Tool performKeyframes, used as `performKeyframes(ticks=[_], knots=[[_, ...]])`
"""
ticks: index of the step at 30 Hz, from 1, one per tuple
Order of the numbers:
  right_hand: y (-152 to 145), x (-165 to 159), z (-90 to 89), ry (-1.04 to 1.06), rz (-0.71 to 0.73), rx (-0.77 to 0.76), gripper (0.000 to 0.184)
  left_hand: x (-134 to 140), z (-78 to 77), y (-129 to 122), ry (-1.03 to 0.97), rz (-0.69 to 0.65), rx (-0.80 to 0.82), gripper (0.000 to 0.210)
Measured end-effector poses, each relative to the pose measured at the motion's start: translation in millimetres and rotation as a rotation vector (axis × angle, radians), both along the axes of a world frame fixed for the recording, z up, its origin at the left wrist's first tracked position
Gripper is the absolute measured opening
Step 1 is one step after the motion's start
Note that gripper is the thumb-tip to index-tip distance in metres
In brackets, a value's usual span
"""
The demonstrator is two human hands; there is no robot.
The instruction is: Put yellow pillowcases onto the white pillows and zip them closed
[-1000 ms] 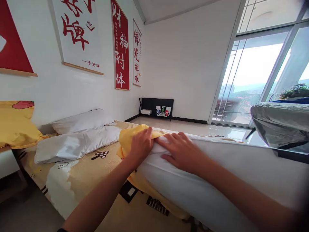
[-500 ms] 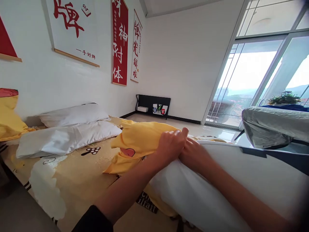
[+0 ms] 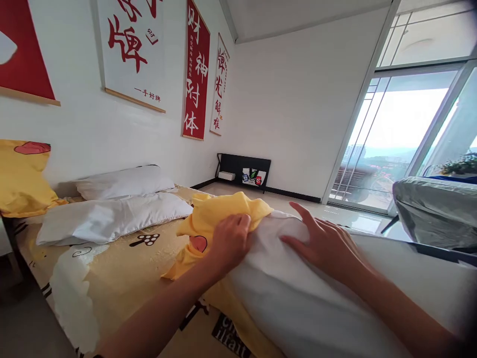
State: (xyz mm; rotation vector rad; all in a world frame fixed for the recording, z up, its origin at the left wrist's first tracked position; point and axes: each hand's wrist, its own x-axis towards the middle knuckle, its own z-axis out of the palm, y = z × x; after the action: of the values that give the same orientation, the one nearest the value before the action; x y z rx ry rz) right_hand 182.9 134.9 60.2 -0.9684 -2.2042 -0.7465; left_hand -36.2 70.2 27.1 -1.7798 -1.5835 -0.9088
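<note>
My left hand (image 3: 231, 239) is closed on the edge of a yellow pillowcase (image 3: 216, 206), which lies bunched up with a red patch showing. From under the pillowcase's edge a large white pillow (image 3: 276, 288) stretches toward me and to the right. The case covers its far end. My right hand (image 3: 326, 243) is open over the white pillow, thumb and fingers apart; whether its palm touches the fabric I cannot tell. Beneath everything lies a tan patterned bedsheet (image 3: 126, 283).
Two white pillows (image 3: 119, 214) lie at the left of the bed, with another yellow pillow (image 3: 26, 174) against the wall. A low black stand (image 3: 244, 164) is in the far corner. A grey covered piece of furniture (image 3: 436, 209) stands at the right, by the glass door (image 3: 402, 124).
My hands were together at the pillowcase's edge. Now they are apart: the left has moved left with the edge, the right has let go and opened. The view has shifted slightly left.
</note>
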Motion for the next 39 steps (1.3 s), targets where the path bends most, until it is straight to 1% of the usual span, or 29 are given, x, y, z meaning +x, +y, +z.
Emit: performKeyframes(ticks=[2, 4, 6, 8, 10, 11, 12, 13, 14, 15, 16, 17, 18, 19, 20, 21, 22, 23, 24, 26, 28, 29, 31, 33, 36, 39], knots=[[1, -17, 18.6, -0.055, 0.027, 0.008, 0.068, 15, -0.8, 3, 0.032, -0.119, 0.146, 0.011], [3, -36, 33.9, -0.121, 0.126, 0.025, 0.061, 29, -2.3, 5, 0.068, -0.239, 0.287, 0.014], [5, -52, 40.8, -0.187, 0.249, -0.060, 0.052, 35, -4.5, 1, 0.078, -0.320, 0.368, 0.016], [7, -61, 38.6, -0.215, 0.304, -0.193, 0.045, 28, -7.0, -8, 0.104, -0.357, 0.350, 0.017], [10, -62, 30.8, -0.158, 0.277, -0.261, 0.036, 8, -8.1, -23, 0.176, -0.405, 0.250, 0.014], [11, -60, 26.4, -0.108, 0.255, -0.261, 0.032, -6, -7.5, -31, 0.201, -0.441, 0.218, 0.014], [12, -57, 22.4, -0.057, 0.239, -0.250, 0.028, -23, -5.6, -37, 0.189, -0.462, 0.226, 0.014], [13, -53, 19.3, -0.013, 0.228, -0.235, 0.025, -42, -2.3, -41, 0.119, -0.445, 0.271, 0.014], [12, -50, 17.2, 0.022, 0.215, -0.217, 0.021, -61, 2.3, -43, -0.005, -0.392, 0.342, 0.013], [11, -48, 16.2, 0.048, 0.198, -0.197, 0.017, -80, 7.7, -42, -0.180, -0.287, 0.399, 0.011], [9, -46, 16.4, 0.065, 0.175, -0.182, 0.013, -98, 13.5, -39, -0.366, -0.185, 0.378, 0.014], [7, -46, 17.6, 0.075, 0.147, -0.178, 0.010, -113, 18.8, -35, -0.542, -0.156, 0.280, 0.026], [4, -47, 19.4, 0.080, 0.117, -0.185, 0.007, -127, 23.0, -29, -0.699, -0.196, 0.116, 0.036], [2, -48, 21.6, 0.080, 0.088, -0.199, 0.007, -137, 25.7, -24, -0.806, -0.286, -0.081, 0.042], [-1, -49, 24.0, 0.076, 0.064, -0.217, 0.007, -145, 26.8, -20, -0.872, -0.395, -0.264, 0.045], [-3, -50, 26.1, 0.068, 0.044, -0.237, 0.007, -149, 26.6, -17, -0.907, -0.500, -0.422, 0.046], [-4, -50, 27.9, 0.056, 0.033, -0.257, 0.007, -151, 25.6, -15, -0.922, -0.579, -0.526, 0.046], [-5, -50, 29.3, 0.043, 0.030, -0.274, 0.007, -151, 24.4, -15, -0.934, -0.617, -0.550, 0.046], [-6, -49, 30.2, 0.032, 0.031, -0.285, 0.006, -150, 23.7, -16, -0.950, -0.620, -0.509, 0.045], [-6, -47, 31.0, 0.019, 0.037, -0.291, 0.007, -145, 25.5, -20, -0.987, -0.573, -0.328, 0.043], [-6, -46, 31.1, 0.014, 0.038, -0.280, 0.007, -141, 32.7, -26, -0.992, -0.490, -0.121, 0.043], [-6, -47, 31.1, 0.012, 0.031, -0.274, 0.007, -139, 38.2, -30, -0.969, -0.457, -0.053, 0.043], [-9, -49, 31.5, -0.002, 0.005, -0.269, 0.008, -136, 51.6, -39, -0.868, -0.397, 0.016, 0.046], [-13, -53, 32.1, -0.020, -0.036, -0.278, 0.008, -132, 66.1, -47, -0.723, -0.332, 0.033, 0.048], [-23, -58, 32.9, -0.031, -0.072, -0.310, 0.009, -127, 86.1, -52, -0.568, -0.290, -0.021, 0.050], [-34, -59, 33.1, -0.017, 0.002, -0.327, 0.017, -121, 102.0, -48, -0.455, -0.300, -0.082, 0.048]])
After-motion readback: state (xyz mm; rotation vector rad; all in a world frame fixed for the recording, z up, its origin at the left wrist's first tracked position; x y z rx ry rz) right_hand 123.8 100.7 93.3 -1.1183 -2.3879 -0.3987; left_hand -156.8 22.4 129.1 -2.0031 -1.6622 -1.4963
